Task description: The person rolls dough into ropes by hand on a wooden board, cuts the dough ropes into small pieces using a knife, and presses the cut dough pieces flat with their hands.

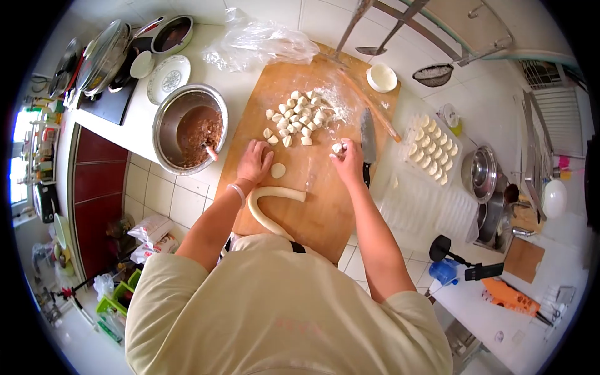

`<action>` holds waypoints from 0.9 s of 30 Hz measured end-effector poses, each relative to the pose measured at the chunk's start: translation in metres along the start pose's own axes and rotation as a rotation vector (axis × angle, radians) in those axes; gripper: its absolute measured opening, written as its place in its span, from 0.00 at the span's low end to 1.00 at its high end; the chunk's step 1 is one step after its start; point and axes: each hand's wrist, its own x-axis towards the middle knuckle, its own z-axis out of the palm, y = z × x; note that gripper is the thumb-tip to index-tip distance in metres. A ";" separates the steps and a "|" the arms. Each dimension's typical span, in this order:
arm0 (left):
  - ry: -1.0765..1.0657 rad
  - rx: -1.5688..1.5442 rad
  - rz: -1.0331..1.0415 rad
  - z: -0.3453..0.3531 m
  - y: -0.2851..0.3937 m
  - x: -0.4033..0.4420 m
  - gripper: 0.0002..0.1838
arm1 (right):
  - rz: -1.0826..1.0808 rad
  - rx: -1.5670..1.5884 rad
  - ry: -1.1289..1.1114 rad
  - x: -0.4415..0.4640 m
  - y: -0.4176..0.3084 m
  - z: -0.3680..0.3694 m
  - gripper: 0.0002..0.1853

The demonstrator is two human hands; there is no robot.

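Note:
My right hand [349, 160] is over the right half of the wooden board [325, 212], pinching a small dough piece [338, 148] between thumb and fingertips. My left hand [254, 162] rests on the board's left side with its fingers laid down, holding nothing I can see. Just beside it lies a flattened dough round [278, 170]. Beyond the hands sits a pile of cut dough pieces [300, 115], with scattered flour [337, 106] at its right. A curved dough rope [265, 215] lies nearer my body. The knife [367, 144] lies right of my right hand.
A rolling pin [372, 109] lies diagonally near the knife, below a white bowl [382, 78]. Left of the board stands a metal pot [164, 115] of minced filling. Folded dumplings [431, 150] fill a plastic tray at right. A plastic bag [262, 47] lies behind the board.

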 end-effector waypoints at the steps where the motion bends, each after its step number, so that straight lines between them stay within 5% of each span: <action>1: -0.012 0.035 -0.020 -0.001 0.001 0.000 0.13 | -0.033 -0.042 0.009 0.003 0.001 0.002 0.19; 7: 0.002 0.065 0.004 -0.001 0.000 0.000 0.15 | 0.125 0.011 -0.035 0.000 0.005 0.009 0.17; 17: 0.012 0.129 0.038 -0.001 0.001 -0.001 0.17 | 0.076 -0.167 -0.100 -0.001 -0.014 0.001 0.15; 20: -0.001 0.129 0.028 -0.002 -0.001 0.003 0.17 | -0.027 -0.216 -0.112 0.005 -0.005 0.012 0.18; 23: 0.002 0.089 -0.013 -0.003 0.004 0.000 0.17 | 0.157 -0.287 -0.255 0.009 -0.025 0.014 0.24; 27: -0.007 0.112 0.002 -0.003 0.002 0.000 0.18 | 0.013 -0.549 -0.076 0.009 -0.035 0.034 0.38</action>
